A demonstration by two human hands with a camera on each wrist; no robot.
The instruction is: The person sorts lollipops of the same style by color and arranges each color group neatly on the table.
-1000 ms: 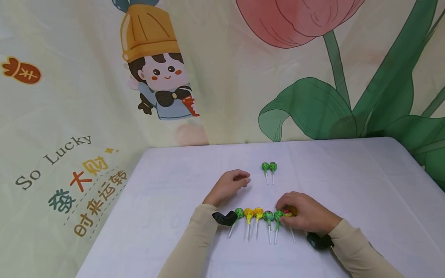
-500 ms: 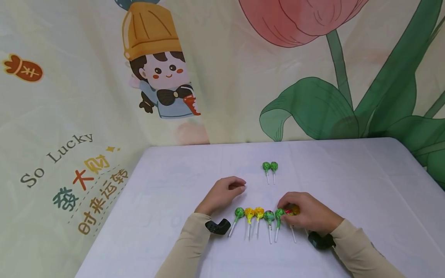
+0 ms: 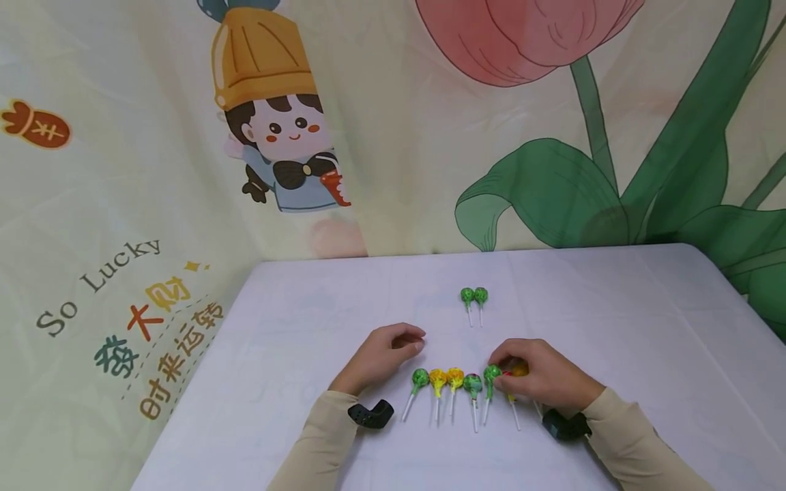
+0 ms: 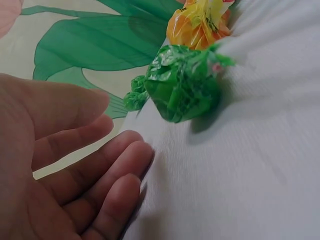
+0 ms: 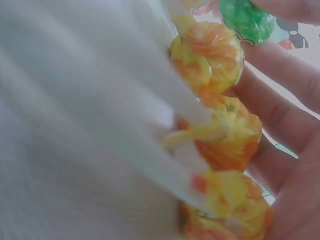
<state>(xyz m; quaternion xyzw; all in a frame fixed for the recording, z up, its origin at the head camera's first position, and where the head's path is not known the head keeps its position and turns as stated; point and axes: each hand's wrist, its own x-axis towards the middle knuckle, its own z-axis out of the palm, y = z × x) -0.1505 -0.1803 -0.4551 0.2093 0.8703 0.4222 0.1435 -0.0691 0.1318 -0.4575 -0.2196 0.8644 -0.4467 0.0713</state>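
A row of wrapped lollipops [image 3: 455, 377] lies on the white table, sticks toward me: green, two yellow, two green, then orange ones [image 5: 210, 55] under my right hand. My right hand [image 3: 500, 373] is curled over that right end, thumb and forefinger pinching the head of the last green lollipop [image 3: 491, 372] [image 5: 245, 20]. My left hand [image 3: 417, 343] rests loosely curled on the cloth, holding nothing, just left of the row's first green lollipop [image 4: 182, 90]. Two more green lollipops [image 3: 474, 296] lie side by side farther back.
The table [image 3: 645, 320] wears a white cloth, with its left edge slanting down toward me. A printed curtain [image 3: 153, 170] with a cartoon figure and a tulip hangs close behind and to the left. Black wrist cameras [image 3: 370, 414] sit on both sleeves.
My left hand has drawn back toward me, away from the two far green lollipops. The right hand has stayed on the row's right end, shifting only slightly.
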